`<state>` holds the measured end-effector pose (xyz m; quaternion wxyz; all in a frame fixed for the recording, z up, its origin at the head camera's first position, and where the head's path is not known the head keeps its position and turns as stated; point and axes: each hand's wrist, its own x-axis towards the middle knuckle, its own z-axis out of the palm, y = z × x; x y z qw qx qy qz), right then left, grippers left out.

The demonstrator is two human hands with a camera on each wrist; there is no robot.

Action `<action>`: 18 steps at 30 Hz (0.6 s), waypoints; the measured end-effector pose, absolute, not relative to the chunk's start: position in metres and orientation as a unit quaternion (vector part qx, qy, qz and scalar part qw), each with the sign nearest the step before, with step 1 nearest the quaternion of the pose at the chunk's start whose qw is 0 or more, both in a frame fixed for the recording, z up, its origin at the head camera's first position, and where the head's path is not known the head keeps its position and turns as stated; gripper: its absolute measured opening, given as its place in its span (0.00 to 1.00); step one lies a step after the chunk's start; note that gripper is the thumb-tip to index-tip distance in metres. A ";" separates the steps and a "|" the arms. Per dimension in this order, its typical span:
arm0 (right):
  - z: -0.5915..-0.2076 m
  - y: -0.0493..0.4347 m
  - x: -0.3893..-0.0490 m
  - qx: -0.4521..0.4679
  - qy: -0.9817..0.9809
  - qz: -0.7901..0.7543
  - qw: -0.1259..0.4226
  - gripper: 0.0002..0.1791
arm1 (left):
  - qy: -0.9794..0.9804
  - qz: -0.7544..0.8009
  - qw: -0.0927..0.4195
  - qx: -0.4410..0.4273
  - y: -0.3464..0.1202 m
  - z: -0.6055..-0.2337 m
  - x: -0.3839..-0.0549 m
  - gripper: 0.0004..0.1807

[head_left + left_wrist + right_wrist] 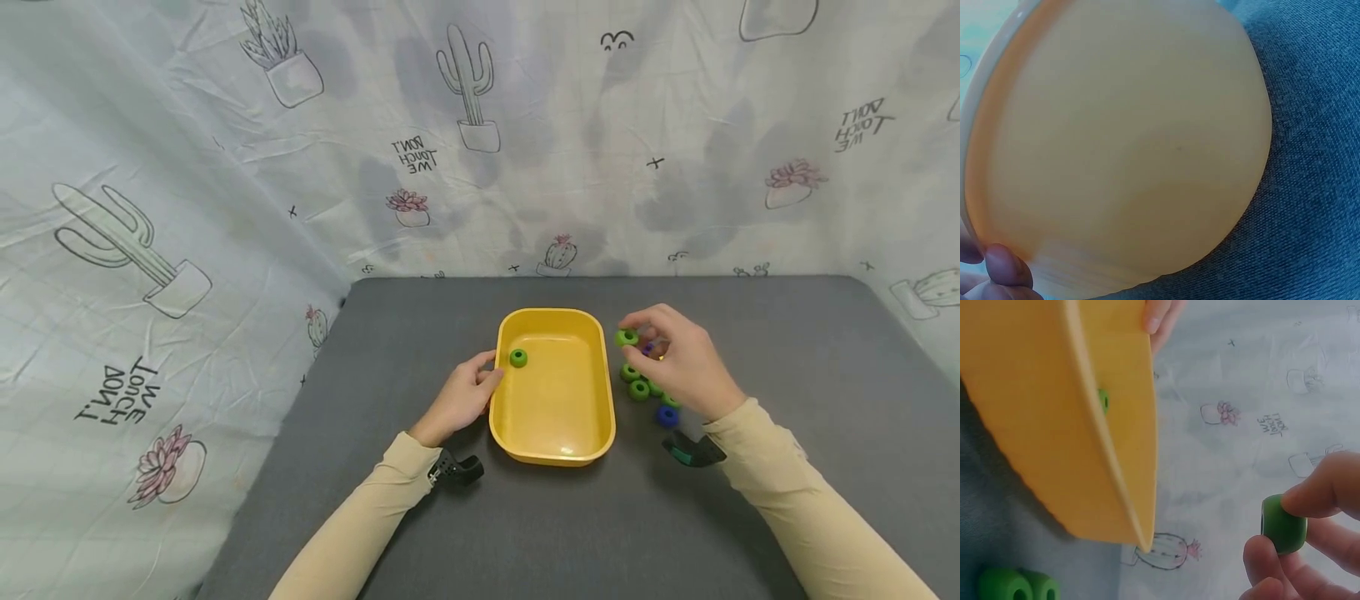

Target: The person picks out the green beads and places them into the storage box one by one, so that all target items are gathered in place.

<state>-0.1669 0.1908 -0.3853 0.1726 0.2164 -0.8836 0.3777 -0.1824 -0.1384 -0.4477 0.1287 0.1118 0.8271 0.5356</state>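
Note:
My left hand [461,393] grips the left rim of a yellow plastic tray [555,417], thumb over the edge and fingers along the outside. That rim also shows in the left wrist view, with fingertips [1007,265] on it. One green bead [518,363] with a wide hole sits inside the tray near its left wall. Just beyond the right rim, my right hand [686,362] pinches another green bead [1288,531] between thumb and fingers, raised above the table. Below that hand lie several green beads [639,396] and a blue bead [667,422], partly hidden by the fingers.
The grey table [555,533] runs back to a hanging curtain [555,167] printed with cactus drawings, which also covers the left side. A black strap is worn on each wrist.

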 end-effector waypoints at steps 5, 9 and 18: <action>-0.380 0.184 -0.174 0.219 -0.885 0.377 0.165 0.14 | 0.825 0.538 0.128 0.115 -0.138 -0.448 -0.183 0.28; -0.377 0.178 -0.179 0.222 -0.883 0.383 0.155 0.14 | 0.824 0.540 0.128 0.112 -0.138 -0.447 -0.184 0.28; -0.375 0.166 -0.186 0.222 -0.887 0.383 0.134 0.15 | 0.827 0.536 0.130 0.110 -0.137 -0.447 -0.183 0.27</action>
